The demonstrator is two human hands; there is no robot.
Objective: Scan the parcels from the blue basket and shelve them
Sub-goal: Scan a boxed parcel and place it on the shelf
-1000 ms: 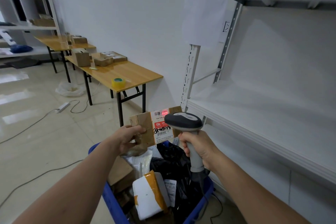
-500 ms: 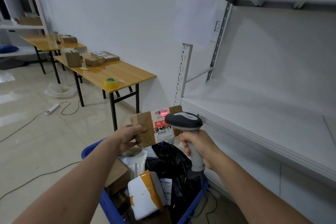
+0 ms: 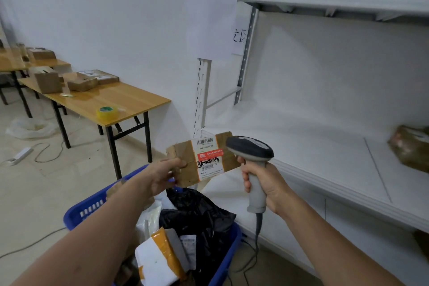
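Observation:
My left hand [image 3: 163, 176] grips a small flat cardboard parcel [image 3: 183, 158] by its left end, label facing me, above the blue basket [image 3: 86, 211]. My right hand [image 3: 264, 183] holds a grey barcode scanner [image 3: 251, 150] by its handle, the head just right of the parcel's label. The basket below holds several parcels: a black bag [image 3: 199, 213], a white one with orange tape [image 3: 157, 262], and white bags. A white shelf [image 3: 313, 146] marked 4-3 stands to the right, with a brown wrapped parcel [image 3: 411, 148] lying on it at the far right.
Wooden tables [image 3: 111, 100] along the left wall carry cardboard boxes [image 3: 46, 79] and a yellow tape roll [image 3: 107, 112]. A power strip [image 3: 19, 155] and cables lie on the tiled floor. The scanner's cable [image 3: 256, 239] hangs down beside the basket.
The view has swung to the right, bringing the brown parcel on the shelf into sight. The red scan light on the label is gone. Both hands keep their hold.

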